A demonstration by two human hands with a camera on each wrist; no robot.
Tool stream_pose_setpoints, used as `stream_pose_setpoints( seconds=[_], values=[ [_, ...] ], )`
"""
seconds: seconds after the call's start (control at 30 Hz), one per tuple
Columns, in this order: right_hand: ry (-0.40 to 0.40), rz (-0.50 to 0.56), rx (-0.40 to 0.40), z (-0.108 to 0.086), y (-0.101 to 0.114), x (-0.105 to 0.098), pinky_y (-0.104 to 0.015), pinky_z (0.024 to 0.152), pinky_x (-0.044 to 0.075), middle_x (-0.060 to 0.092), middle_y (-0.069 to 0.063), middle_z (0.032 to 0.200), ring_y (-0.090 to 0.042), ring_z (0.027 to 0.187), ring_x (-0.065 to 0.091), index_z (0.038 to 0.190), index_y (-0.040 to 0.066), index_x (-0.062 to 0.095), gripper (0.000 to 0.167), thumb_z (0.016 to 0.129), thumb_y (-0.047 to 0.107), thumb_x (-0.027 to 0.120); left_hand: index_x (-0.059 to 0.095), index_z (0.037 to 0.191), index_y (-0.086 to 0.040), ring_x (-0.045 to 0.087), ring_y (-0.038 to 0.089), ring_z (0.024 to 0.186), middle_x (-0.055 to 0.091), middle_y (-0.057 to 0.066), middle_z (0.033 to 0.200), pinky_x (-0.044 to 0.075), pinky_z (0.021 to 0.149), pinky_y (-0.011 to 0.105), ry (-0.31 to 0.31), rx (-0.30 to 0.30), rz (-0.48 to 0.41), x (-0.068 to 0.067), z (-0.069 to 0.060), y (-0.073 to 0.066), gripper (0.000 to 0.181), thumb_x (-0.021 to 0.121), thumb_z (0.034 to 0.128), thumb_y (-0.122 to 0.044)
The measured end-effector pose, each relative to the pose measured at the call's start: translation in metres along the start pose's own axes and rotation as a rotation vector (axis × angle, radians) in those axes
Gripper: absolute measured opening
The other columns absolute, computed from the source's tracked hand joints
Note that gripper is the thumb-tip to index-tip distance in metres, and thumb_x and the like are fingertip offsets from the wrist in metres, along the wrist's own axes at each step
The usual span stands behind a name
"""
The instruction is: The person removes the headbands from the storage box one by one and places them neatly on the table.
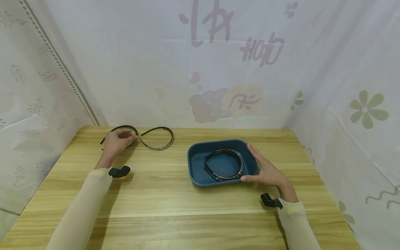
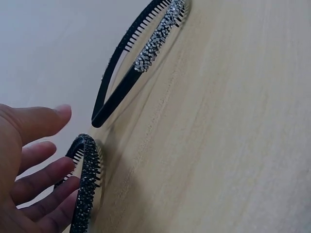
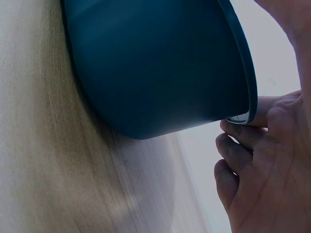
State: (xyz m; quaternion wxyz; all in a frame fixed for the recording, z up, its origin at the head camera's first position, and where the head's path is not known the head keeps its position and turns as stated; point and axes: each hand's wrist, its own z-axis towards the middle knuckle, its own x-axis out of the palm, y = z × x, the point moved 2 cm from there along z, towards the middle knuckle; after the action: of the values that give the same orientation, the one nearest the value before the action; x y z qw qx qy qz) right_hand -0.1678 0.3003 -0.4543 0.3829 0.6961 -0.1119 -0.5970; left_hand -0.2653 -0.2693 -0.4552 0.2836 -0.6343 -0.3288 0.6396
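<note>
Headband with dark stones (image 2: 88,167) lies toward the left of the bench (image 1: 156,201), and I have the left hand (image 1: 117,142) right at it, partly covering it in the head view. My left wrist view shows the thumb well apart from the loosely bent fingers, nothing pinched between them; I can't tell whether a fingertip touches the band. Just to its right I see a silver-stoned headband (image 1: 170,140), its ends pointing left. On the right side I have the right hand (image 1: 265,170) gripping the end of a blue tray (image 1: 195,178), thumb at the near rim, fingers at the right rim. Inside the tray I make out glittery headbands (image 1: 240,170), nested together, ends also pointing left. Behind the bench I see a white cloth (image 1: 134,76) with a printed bear (image 1: 203,109).
</note>
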Motion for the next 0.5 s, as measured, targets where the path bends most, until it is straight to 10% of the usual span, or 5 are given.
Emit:
stream_pose_setpoints(
  seconds=[0.17,0.5],
  values=[
    [0.0,-0.001,-0.002,0.001,-0.001,0.001,-0.076,0.118,0.02,0.005,-0.01,0.175,-0.042,0.16,0.008,0.167,0.022,0.005,0.126,0.077,0.041,0.091,0.048,0.151,-0.002,0.051,0.044,0.136,0.054,0.024,0.148,0.049,0.104,0.056,0.009,-0.005,-0.026,-0.002,-0.004,-0.002,0.074,0.066,0.0977,-0.051],
    [-0.002,0.017,-0.006,0.0,-0.002,0.0,-0.075,0.119,0.02,0.005,-0.006,0.175,-0.04,0.16,0.008,0.167,0.024,0.005,0.126,0.077,0.04,0.091,0.03,0.162,-0.01,0.039,0.044,0.147,0.039,0.02,0.162,0.041,0.111,0.066,0.061,-0.024,-0.076,-0.007,-0.006,-0.014,0.091,0.066,0.0949,-0.059]
  ],
)
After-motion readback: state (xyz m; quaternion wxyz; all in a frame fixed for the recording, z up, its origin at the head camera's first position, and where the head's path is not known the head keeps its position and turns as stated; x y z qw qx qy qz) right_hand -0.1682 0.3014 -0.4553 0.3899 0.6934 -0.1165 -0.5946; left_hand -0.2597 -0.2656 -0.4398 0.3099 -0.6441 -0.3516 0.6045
